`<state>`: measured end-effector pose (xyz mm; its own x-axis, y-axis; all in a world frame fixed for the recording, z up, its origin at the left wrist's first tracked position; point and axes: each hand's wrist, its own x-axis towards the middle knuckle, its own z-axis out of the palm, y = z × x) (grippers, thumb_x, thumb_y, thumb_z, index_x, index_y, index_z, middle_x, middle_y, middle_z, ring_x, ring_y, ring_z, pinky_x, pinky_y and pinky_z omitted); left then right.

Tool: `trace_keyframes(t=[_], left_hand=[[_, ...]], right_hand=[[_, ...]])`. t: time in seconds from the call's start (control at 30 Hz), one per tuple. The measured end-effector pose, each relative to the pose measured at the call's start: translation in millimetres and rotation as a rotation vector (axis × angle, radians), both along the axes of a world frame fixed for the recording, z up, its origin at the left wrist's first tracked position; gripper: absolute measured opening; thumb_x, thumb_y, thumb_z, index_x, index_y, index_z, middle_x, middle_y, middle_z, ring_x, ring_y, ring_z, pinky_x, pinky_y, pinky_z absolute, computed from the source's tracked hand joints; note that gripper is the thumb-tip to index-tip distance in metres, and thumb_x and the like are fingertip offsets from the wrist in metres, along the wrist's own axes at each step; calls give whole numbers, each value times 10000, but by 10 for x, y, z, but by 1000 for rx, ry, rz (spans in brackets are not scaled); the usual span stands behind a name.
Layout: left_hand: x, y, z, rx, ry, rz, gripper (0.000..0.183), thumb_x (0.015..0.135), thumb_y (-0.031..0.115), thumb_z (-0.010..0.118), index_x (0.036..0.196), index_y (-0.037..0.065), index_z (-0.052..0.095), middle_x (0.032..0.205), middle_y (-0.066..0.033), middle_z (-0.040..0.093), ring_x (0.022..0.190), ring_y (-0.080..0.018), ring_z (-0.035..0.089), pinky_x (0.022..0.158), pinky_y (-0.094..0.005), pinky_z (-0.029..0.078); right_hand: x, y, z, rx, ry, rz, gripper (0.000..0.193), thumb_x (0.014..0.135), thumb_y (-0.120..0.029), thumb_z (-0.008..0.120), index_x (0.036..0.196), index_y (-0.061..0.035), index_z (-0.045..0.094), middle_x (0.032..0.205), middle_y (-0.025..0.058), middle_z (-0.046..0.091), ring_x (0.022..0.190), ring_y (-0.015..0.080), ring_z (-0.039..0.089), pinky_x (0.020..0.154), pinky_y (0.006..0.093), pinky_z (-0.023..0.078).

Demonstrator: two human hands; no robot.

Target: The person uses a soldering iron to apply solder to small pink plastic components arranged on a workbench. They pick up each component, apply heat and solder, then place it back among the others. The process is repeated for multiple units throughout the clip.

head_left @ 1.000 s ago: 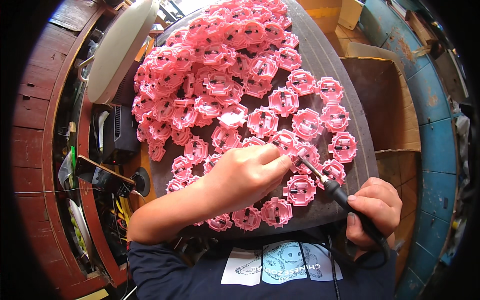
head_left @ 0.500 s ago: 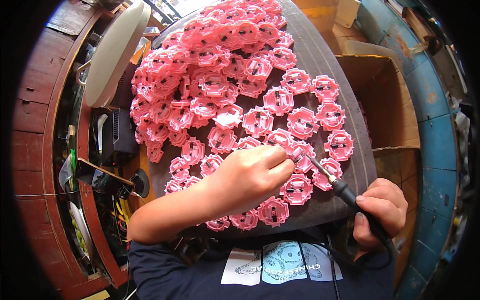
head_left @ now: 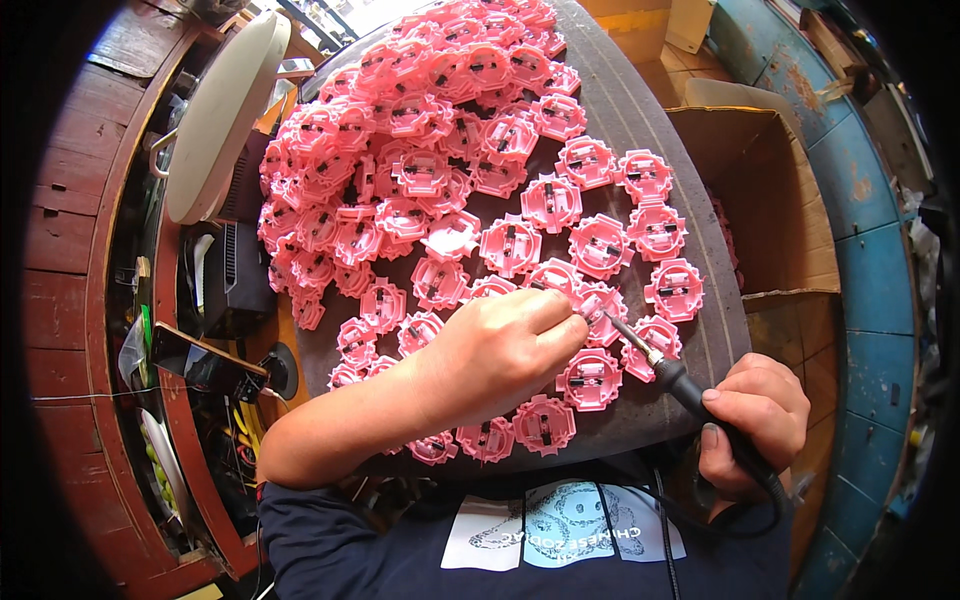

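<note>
My right hand [head_left: 760, 420] grips a black-handled soldering iron [head_left: 684, 388]. Its metal tip points up and left and reaches a pink plastic housing [head_left: 598, 318] with small dark parts inside. Right beside that housing, my left hand [head_left: 505, 345] is closed in a pinch, knuckles up. Whatever its fingertips hold is hidden behind the hand. More pink housings [head_left: 590, 379] of the same kind lie around both hands, many with a small black piece across the middle. One pale housing [head_left: 451, 236] shows no black piece.
A tall heap of pink housings [head_left: 420, 110] covers the far left of the dark grey work surface [head_left: 715, 350]. An open cardboard box [head_left: 770, 200] stands to the right. At the left are a phone on a stand [head_left: 210, 360], a black box-shaped device [head_left: 235, 280] and a pale oval panel [head_left: 225, 120].
The view has shifted slightly. My right hand and the soldering iron have moved a little to the left and up; my left hand stays pinched in nearly the same place.
</note>
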<state>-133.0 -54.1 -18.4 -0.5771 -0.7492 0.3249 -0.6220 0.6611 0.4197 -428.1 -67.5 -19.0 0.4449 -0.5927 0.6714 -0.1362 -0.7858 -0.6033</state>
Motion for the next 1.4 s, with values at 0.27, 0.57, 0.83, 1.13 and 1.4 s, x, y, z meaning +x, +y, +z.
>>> trace_keyframes(t=[0.27,0.57,0.83,1.13,1.4], left_hand=[[19,5,37,76,-20,2,221,850,-18,777,1042,4,669,899,-124,647,760,-313,680,665,-415,568],[92,80,179,48,10,25,189,850,-5,770,1000,20,658,878,-110,630,752,-297,679,641,-402,569],[310,252,313,55,0,57,276,821,-45,803,1074,-1,701,974,-137,688,836,-318,719,689,-399,594],[112,409,338,97,-104,-81,249,809,-9,801,1027,-22,681,929,-130,674,797,-292,719,650,-386,588],[454,888,717,153,2,285,203,861,-71,736,1039,2,670,913,-121,698,763,-279,714,656,-380,569]], right_hand=[[13,-2,17,10,-2,11,316,652,-80,757,953,9,721,692,99,635,501,229,572,486,341,461],[-15,66,-5,-15,-48,-79,293,670,-124,746,929,10,722,691,104,641,499,238,554,504,345,450],[-101,213,45,13,-11,-45,294,687,-145,751,950,-15,728,705,99,653,537,238,577,537,351,472],[-190,351,47,3,4,-17,297,690,-148,750,958,-22,726,716,99,661,545,242,579,540,357,473],[-223,511,-44,49,-102,-230,285,759,-193,725,978,-12,708,760,126,614,609,246,527,566,384,419]])
